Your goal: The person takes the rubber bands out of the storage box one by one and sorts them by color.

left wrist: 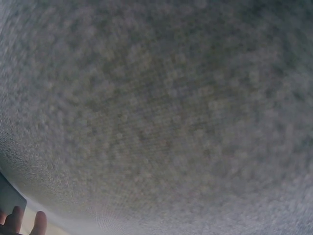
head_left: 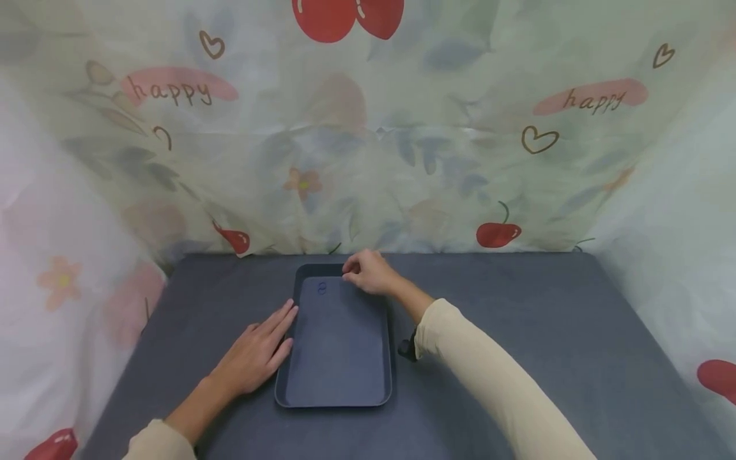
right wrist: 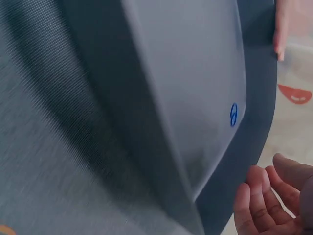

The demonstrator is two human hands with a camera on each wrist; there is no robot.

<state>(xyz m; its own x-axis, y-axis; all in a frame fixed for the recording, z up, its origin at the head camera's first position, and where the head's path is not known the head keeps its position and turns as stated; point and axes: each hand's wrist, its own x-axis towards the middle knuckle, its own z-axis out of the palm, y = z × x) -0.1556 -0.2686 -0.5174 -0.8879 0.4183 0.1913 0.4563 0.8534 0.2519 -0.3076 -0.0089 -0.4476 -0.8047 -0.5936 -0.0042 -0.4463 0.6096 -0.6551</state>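
Observation:
A dark grey-blue rectangular tray [head_left: 339, 358] lies lengthwise in front of me, with a small blue looped shape like a figure eight [head_left: 322, 288] near its far left corner. Along the left rim, my left hand [head_left: 255, 351] rests with straight fingers against the tray. My right hand [head_left: 370, 271] is over the far rim, right of the blue shape. In the right wrist view, the right hand's fingers [right wrist: 259, 208] bend loosely beside the rim, thumb apart, and nothing shows between them. Left fingertips [left wrist: 39, 223] peek into the left wrist view's bottom corner.
A dark grey cloth-covered table [head_left: 506, 332] spreads around the tray. Hanging printed sheets [head_left: 379, 160] enclose the back and both sides, the back one meeting the table's far edge. A small black device [head_left: 408, 349] sits at my right wrist.

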